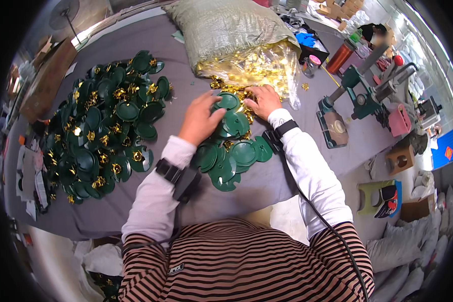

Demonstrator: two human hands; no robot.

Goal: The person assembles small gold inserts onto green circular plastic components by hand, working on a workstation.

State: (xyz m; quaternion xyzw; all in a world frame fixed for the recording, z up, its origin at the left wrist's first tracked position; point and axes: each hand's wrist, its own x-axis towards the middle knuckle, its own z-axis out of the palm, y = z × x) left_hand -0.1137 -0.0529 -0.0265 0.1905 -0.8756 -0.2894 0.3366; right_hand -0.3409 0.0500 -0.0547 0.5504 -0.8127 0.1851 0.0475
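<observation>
My left hand [202, 118] is at the left edge of a round green plastic disc [228, 101], thumb and fingers apart, with the fingertips close to or touching its rim. My right hand [263, 101] reaches over small shiny gold flower-shaped pieces [247, 111], its thumb and fingers also spread apart; whether a small piece lies under the fingertips cannot be made out. Between my forearms lies a loose pile of notched green discs [244, 152]. The gold pieces spill from a clear plastic bag [291, 63] inside a woven sack [231, 27].
A large heap of green discs with gold pieces [93, 133] covers the table's left side. To the right stands a green hand press [357, 98] beside a pink container [399, 121]. A red bottle [340, 56] and a small jar [310, 65] stand behind it.
</observation>
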